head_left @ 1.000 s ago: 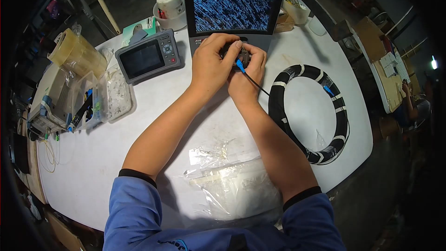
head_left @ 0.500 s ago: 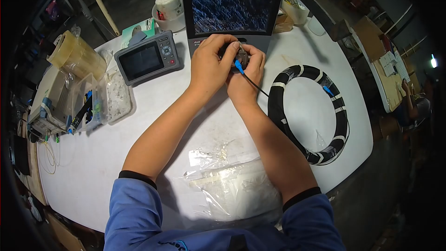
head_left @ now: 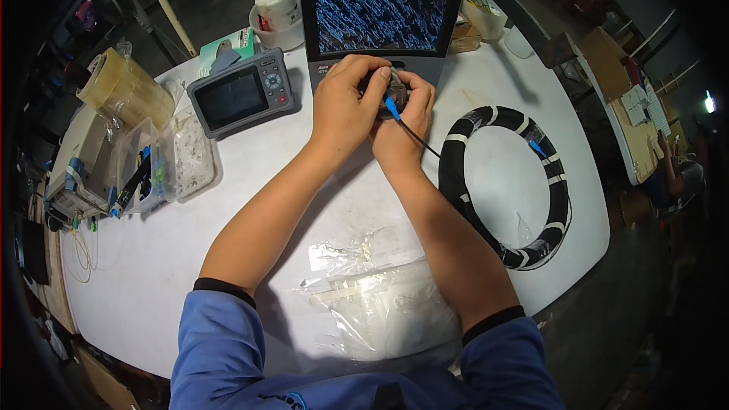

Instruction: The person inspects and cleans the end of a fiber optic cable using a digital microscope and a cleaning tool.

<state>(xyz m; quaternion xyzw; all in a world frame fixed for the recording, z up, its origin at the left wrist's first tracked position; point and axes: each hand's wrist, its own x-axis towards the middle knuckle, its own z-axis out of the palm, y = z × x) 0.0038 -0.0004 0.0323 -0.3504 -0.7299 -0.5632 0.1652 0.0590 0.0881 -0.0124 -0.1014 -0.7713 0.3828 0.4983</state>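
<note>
Both hands are at the base of a screen unit, whose display shows blue streaks on black. My left hand curls over a dark metal fixture on the unit's front, its thumb bent along the near side. My right hand wraps the same fixture from the right and below. Between the hands, a blue fiber-optic connector points into the fixture. From it a thin black cable runs down right to a coil of black cable bound with white tape. Some fingertips are hidden behind the fixture.
Left of the screen lie a handheld tester, a white bottle, a tape roll and a clear bin of connectors. A plastic bag lies between my forearms. A tub stands behind right; another person sits far right.
The streaks on the display have become brighter and sharper. Both hands stay in almost the same place on the fixture.
</note>
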